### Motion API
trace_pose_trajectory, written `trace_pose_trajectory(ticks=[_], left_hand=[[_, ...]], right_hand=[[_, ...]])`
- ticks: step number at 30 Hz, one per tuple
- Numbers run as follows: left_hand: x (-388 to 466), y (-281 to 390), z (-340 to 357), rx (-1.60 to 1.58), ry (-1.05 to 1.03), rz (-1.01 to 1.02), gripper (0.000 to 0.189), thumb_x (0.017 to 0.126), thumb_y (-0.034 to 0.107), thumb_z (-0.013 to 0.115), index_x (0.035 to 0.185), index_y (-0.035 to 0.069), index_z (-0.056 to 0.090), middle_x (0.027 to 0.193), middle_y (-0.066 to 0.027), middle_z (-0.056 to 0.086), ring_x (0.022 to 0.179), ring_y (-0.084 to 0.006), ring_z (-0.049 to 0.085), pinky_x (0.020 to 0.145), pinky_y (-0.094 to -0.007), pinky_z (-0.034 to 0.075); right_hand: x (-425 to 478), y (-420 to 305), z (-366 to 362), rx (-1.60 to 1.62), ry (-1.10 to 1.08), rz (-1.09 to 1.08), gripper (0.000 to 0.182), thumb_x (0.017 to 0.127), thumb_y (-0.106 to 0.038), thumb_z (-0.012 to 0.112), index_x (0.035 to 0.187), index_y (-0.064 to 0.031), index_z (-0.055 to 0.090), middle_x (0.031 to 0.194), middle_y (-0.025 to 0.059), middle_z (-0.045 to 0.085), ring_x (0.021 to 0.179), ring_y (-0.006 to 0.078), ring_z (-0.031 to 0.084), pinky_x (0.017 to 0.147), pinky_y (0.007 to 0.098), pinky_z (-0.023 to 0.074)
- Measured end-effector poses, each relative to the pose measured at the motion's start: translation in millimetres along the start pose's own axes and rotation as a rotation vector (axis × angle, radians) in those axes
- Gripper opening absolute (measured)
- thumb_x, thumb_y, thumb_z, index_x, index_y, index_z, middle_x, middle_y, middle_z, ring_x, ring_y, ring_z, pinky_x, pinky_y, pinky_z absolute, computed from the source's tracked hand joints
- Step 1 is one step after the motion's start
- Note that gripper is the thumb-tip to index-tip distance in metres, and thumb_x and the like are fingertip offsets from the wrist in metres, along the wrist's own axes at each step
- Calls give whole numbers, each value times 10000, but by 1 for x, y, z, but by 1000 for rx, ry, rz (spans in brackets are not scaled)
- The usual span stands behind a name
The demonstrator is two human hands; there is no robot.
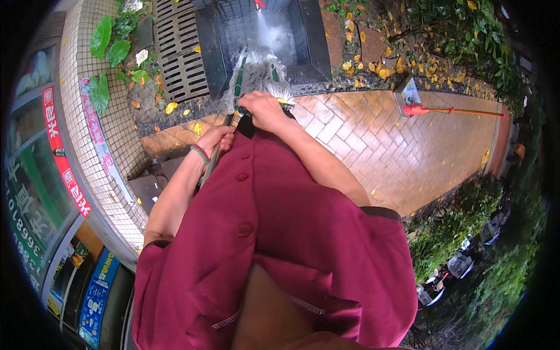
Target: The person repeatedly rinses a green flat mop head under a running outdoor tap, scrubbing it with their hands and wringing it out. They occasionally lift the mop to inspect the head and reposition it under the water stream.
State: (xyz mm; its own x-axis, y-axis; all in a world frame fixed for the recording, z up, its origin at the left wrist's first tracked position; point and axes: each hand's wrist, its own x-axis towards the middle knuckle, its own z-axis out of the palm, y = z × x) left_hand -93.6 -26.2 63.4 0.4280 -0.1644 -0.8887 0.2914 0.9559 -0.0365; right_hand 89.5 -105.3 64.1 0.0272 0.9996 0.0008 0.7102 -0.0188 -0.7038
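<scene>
A wet grey string mop head (256, 72) with green strips rests over the near edge of a dark tiled basin (317, 57). My right hand (264, 109) is closed over the near end of the mop head. Just left of it and lower, my left hand (217, 139) grips the mop handle (211, 165), whose lower part runs beside my maroon shirt. Water sprays from a red-handled tap (258, 6) into the basin beyond the mop. My curled fingers hide where the handle meets the mop head.
Left of the basin lies a slotted drain grate (181, 54), then a white-tiled wall (118, 175). Wet paving (350, 135) stretches right, where a dustpan (409, 89) and an orange-handled broom (415, 109) stand. Yellow leaves (385, 72) litter the planted bed behind.
</scene>
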Motion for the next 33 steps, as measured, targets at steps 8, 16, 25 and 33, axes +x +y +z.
trace_pose_trajectory(ticks=[8,16,25,33], left_hand=[[-27,-7,28,-81,-63,76,92,879,64,426,954,21,457,592,33,382,412,-26,305,338,-161,254],[-21,-36,5,-162,-152,180,176,875,85,423,1041,29,443,622,31,410,450,-25,318,366,-161,230],[9,-34,6,-357,-176,101,154,885,101,401,1018,42,451,618,52,384,465,-13,314,373,-149,217],[2,-26,30,-401,-142,104,69,886,99,417,929,64,457,589,62,387,436,-11,294,360,-150,205]], right_hand=[[82,-18,-66,-431,116,-189,99,652,-65,567,707,-127,621,730,15,595,824,186,547,761,358,332],[160,-75,-16,-607,-140,-375,82,647,-126,595,681,-146,667,732,-7,604,872,166,517,918,443,290],[149,-45,48,-386,-233,-672,81,640,-159,561,650,-157,641,703,-34,578,832,161,510,847,315,333],[159,-42,44,-378,-253,-699,85,636,-161,565,667,-175,643,719,-51,586,833,157,512,834,307,337]])
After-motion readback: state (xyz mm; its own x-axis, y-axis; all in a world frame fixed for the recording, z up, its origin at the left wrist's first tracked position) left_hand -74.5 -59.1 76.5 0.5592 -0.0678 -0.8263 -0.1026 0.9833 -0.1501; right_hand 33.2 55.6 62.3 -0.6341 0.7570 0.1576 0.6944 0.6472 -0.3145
